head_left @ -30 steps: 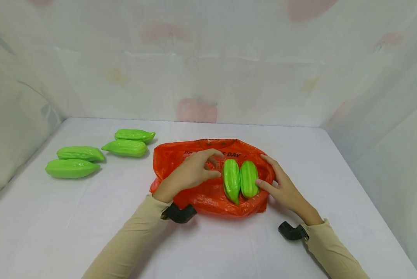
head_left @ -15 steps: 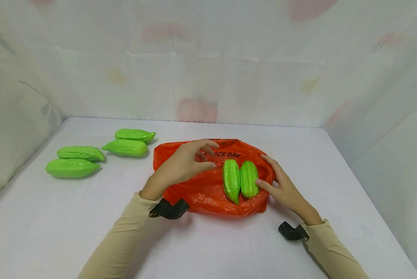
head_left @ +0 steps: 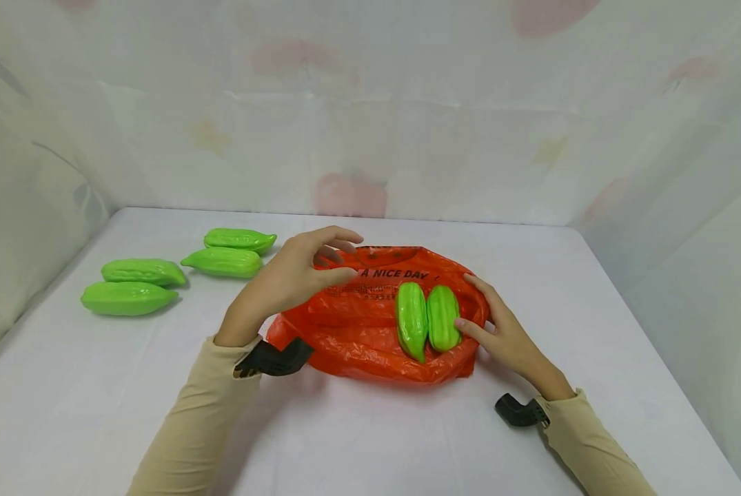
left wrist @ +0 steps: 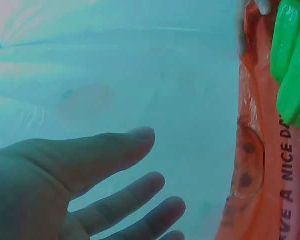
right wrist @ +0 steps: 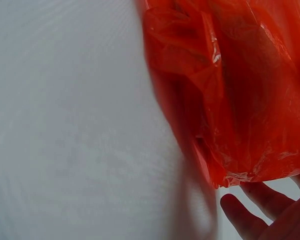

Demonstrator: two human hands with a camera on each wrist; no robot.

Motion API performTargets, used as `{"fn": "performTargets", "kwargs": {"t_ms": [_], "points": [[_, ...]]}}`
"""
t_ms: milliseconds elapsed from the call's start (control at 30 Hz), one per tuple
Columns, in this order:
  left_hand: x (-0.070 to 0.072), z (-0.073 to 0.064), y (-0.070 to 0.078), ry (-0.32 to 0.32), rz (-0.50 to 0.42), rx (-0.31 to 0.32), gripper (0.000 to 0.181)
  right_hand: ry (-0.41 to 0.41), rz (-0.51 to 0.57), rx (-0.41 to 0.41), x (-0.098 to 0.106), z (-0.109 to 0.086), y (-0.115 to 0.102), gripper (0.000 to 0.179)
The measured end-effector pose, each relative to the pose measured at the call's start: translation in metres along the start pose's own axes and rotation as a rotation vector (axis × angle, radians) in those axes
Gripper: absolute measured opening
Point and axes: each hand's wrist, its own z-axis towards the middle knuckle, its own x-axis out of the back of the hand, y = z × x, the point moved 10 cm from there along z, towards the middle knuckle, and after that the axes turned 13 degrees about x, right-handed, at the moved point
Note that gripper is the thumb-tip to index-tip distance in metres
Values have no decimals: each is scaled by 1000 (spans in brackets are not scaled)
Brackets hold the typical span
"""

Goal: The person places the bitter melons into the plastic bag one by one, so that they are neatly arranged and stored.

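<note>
A red plastic bag (head_left: 351, 337) lies spread on the white table, its printed side partly visible. Two green bitter gourds (head_left: 412, 320) lie side by side at the bag's right part. My right hand (head_left: 505, 337) holds the bag's right edge, with the thumb tip at the right-hand gourd (head_left: 442, 320). In the right wrist view, its fingers (right wrist: 245, 215) are beside the crumpled bag (right wrist: 250, 100). My left hand (head_left: 296, 272) is over the bag's left end, fingers apart and loosely bent, with nothing in them. The left wrist view shows that hand (left wrist: 90, 185) beside the bag.
Two bitter gourds (head_left: 222, 262) lie near the back, left of the bag. Another pair (head_left: 129, 298) rests farther left on the table (head_left: 370, 448). Pale patterned cloth (head_left: 370, 138) hangs behind the table and at both sides.
My left hand has moved left and away from the two gourds on the bag, uncovering more print. The right hand, the bag and the gourds have stayed put.
</note>
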Motion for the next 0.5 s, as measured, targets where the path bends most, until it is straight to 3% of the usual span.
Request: {"fn": "performTargets", "kwargs": {"t_ms": [500], "points": [[26,-2,-8,83,24,-30,43,0,4,-1,0,0,1,73]]}}
